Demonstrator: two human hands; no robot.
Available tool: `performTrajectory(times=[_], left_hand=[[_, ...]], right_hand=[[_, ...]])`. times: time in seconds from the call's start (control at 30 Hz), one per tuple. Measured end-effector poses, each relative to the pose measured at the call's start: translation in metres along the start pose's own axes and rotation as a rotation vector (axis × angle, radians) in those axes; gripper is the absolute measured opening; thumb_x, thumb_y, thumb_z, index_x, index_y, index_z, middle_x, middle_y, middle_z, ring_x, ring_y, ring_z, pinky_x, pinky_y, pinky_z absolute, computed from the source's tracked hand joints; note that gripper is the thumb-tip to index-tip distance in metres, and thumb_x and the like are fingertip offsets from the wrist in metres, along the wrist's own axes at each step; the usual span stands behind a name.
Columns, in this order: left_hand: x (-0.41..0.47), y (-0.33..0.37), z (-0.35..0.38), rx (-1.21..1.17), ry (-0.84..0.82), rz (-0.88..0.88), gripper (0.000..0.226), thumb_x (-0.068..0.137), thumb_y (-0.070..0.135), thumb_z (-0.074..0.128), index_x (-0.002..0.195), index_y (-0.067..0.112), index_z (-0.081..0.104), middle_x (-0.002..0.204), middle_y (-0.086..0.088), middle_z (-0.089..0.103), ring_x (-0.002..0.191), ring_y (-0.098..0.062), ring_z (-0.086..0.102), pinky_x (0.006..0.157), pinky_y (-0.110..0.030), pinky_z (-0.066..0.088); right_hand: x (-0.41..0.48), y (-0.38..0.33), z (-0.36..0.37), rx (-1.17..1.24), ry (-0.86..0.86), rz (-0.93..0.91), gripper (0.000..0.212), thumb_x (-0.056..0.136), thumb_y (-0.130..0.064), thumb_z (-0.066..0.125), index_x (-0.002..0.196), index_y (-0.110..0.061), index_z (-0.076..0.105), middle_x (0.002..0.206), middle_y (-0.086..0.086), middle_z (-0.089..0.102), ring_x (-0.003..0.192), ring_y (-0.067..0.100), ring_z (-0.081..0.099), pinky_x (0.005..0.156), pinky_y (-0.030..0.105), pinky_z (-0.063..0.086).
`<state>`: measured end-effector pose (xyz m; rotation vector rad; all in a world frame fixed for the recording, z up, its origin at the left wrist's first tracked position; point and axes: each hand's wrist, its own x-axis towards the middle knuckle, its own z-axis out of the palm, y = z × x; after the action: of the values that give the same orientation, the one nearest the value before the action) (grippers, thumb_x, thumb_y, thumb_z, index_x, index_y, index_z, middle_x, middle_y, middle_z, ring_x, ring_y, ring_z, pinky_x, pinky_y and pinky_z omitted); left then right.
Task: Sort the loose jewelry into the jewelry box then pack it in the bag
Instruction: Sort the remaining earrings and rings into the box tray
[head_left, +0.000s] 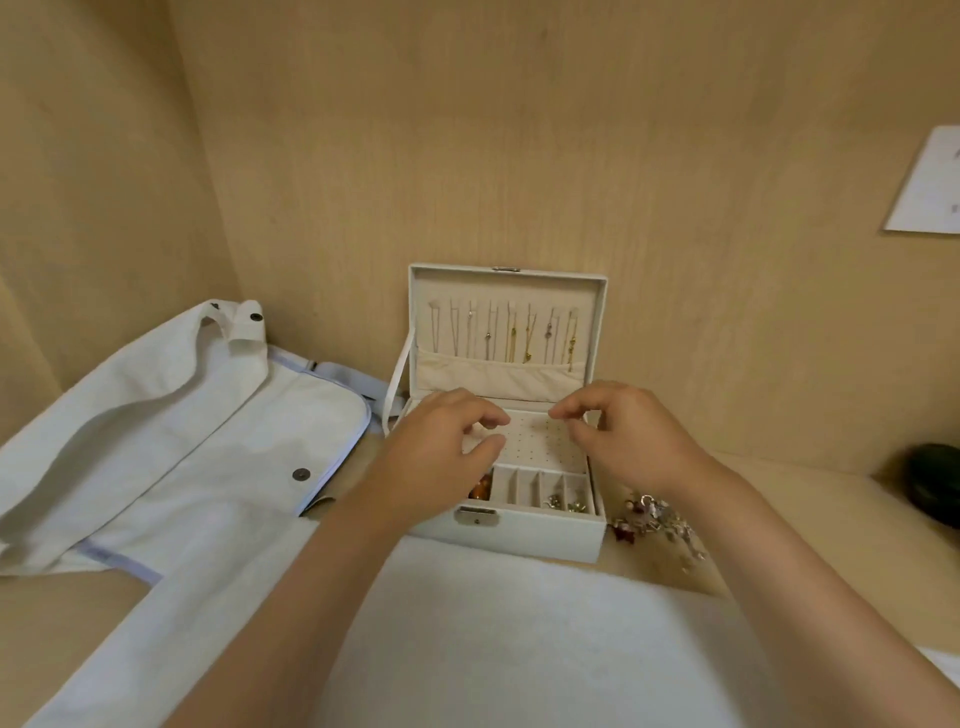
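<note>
Head view: jewelry box (519, 538) partly filled; loose jewelry (657, 519) waits at its 3 o'clock, bag (182, 415) at 9 o'clock. Left hand (441, 447) and right hand (628, 439) curl their fingers together; I cannot tell whether they hold anything.

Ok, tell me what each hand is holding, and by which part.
Cannot be told. The left hand and right hand both hover, curled, over the earring panel of the jewelry box; anything pinched there is too small to see.

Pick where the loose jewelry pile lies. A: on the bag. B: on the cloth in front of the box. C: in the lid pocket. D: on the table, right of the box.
D: the pile lies on the bare table just right of the box.
</note>
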<state>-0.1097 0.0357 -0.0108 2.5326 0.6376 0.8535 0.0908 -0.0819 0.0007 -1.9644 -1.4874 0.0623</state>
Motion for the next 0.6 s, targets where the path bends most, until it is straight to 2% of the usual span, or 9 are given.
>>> performTrajectory(times=[0.1,0.23,0.4,0.47,0.53,0.6], left_hand=[[0.022,0.027,0.023,-0.009,-0.068,0.071,0.022,0.094,0.03,0.06,0.114,0.03,0.068,0.108,0.016,0.062,0.099,-0.005,0.053,0.092,-0.028,0.045],[0.048,0.055,0.058,0.02,-0.155,0.145,0.02,0.095,0.03,0.059,0.109,0.023,0.07,0.102,0.011,0.061,0.097,-0.006,0.053,0.089,-0.029,0.046],[0.066,0.07,0.09,0.106,-0.273,0.184,0.016,0.091,0.024,0.062,0.103,0.024,0.071,0.099,0.013,0.059,0.099,-0.005,0.049,0.089,-0.027,0.044],[0.068,0.074,0.098,0.101,-0.319,0.185,0.015,0.089,0.023,0.062,0.1,0.023,0.073,0.098,0.011,0.061,0.095,-0.005,0.052,0.087,-0.027,0.046],[0.069,0.076,0.105,0.098,-0.358,0.18,0.015,0.088,0.021,0.063,0.097,0.022,0.074,0.097,0.011,0.062,0.092,-0.006,0.055,0.086,-0.029,0.049],[0.069,0.075,0.112,0.094,-0.37,0.175,0.014,0.088,0.023,0.063,0.096,0.023,0.074,0.096,0.01,0.063,0.091,-0.007,0.057,0.085,-0.033,0.051]], right_hand=[[-0.009,0.03,-0.021,0.0,-0.019,0.039,0.016,0.093,-0.023,0.065,0.099,-0.035,0.075,0.102,-0.018,0.068,0.069,-0.02,0.052,0.071,0.016,0.038],[-0.019,0.063,-0.031,-0.048,-0.104,0.077,0.017,0.092,-0.018,0.066,0.096,-0.032,0.075,0.096,-0.016,0.07,0.064,-0.02,0.052,0.062,0.004,0.033],[-0.025,0.086,-0.037,-0.065,-0.249,0.107,0.021,0.085,-0.017,0.073,0.084,-0.038,0.075,0.084,-0.014,0.074,0.061,-0.01,0.058,0.066,0.013,0.045],[-0.025,0.093,-0.039,-0.073,-0.286,0.095,0.026,0.085,-0.016,0.074,0.08,-0.041,0.073,0.079,-0.017,0.073,0.062,-0.01,0.059,0.066,0.011,0.045],[-0.025,0.098,-0.037,-0.092,-0.299,0.089,0.02,0.086,-0.017,0.073,0.086,-0.037,0.076,0.071,-0.022,0.066,0.062,-0.011,0.058,0.065,0.011,0.043],[-0.023,0.102,-0.032,-0.131,-0.296,0.09,0.016,0.088,-0.019,0.07,0.092,-0.033,0.076,0.07,-0.021,0.062,0.064,-0.006,0.057,0.069,0.021,0.047]])
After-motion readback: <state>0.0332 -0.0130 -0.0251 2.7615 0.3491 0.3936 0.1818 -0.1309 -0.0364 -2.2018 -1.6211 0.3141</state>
